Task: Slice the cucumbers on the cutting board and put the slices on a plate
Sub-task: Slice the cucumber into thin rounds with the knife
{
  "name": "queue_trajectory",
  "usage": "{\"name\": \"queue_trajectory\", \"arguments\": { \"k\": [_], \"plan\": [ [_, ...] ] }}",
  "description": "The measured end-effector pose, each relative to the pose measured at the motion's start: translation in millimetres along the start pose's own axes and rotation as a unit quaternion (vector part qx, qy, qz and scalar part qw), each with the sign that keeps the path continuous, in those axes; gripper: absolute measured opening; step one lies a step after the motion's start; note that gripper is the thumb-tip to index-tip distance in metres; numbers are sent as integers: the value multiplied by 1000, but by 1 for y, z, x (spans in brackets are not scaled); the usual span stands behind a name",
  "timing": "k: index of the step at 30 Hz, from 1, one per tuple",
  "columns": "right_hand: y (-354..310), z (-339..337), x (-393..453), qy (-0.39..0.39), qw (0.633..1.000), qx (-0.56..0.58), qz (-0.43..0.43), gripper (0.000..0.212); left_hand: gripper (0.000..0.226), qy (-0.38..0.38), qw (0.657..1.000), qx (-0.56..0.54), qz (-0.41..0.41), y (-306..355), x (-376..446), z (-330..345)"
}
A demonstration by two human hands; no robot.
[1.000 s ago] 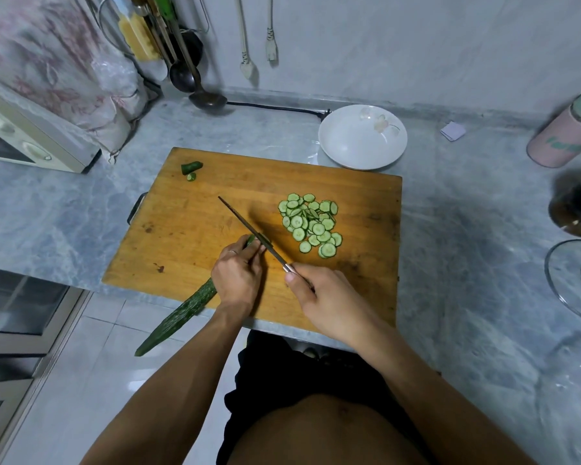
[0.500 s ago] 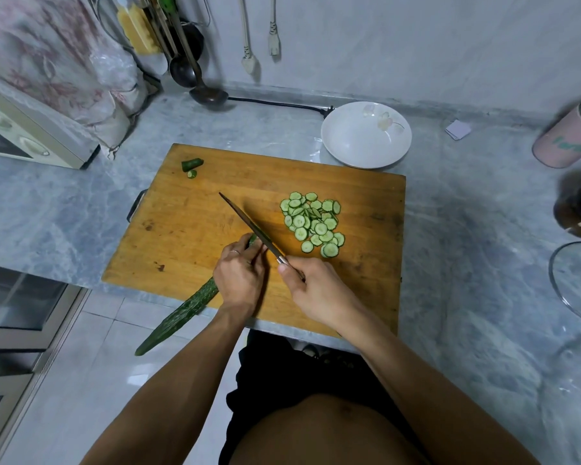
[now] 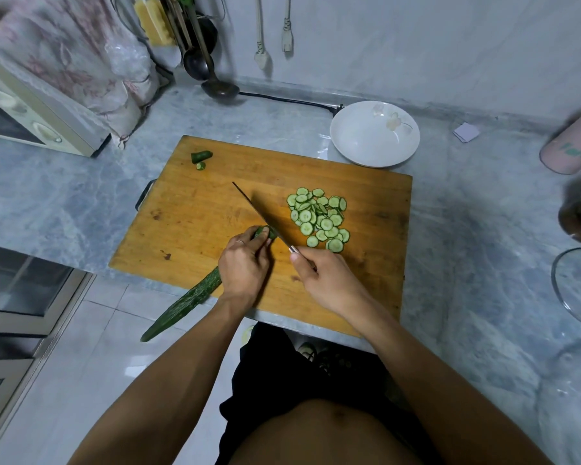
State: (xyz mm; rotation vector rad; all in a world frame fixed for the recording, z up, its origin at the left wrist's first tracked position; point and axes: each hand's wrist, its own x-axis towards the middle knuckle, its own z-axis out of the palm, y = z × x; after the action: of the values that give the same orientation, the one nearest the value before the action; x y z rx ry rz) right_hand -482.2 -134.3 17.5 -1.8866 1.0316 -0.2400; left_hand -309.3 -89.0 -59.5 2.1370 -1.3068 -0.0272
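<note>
Our left hand (image 3: pixel 244 266) grips a long cucumber (image 3: pixel 185 303) on the cutting board (image 3: pixel 195 216). Just right of it, our right hand (image 3: pixel 329 283) grasps a knife (image 3: pixel 259 213) at the cucumber's cut end. Slices (image 3: pixel 319 219) lie beyond the right hand; a white plate (image 3: pixel 374 134) sits farther off.

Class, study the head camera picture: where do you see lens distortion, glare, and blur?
Head view: wide-angle bending curves the counter and wall edges near the frame borders; soft glare on the floor tiles and beside the plate; the cloth-covered corner looks blurred, while the cucumber slices stay sharp.
</note>
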Motion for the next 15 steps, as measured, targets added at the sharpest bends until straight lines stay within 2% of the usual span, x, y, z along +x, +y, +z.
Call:
{"name": "queue_trajectory", "arguments": {
  "k": [12,15],
  "plan": [
    [-11,-8,-30,-5,1000,6,-27,27,20,1,1000,-12,-8,5,-2,-3],
    [-12,-6,-33,-5,1000,12,-27,31,21,1,1000,-18,-12,4,-3,-3]
  ]
}}
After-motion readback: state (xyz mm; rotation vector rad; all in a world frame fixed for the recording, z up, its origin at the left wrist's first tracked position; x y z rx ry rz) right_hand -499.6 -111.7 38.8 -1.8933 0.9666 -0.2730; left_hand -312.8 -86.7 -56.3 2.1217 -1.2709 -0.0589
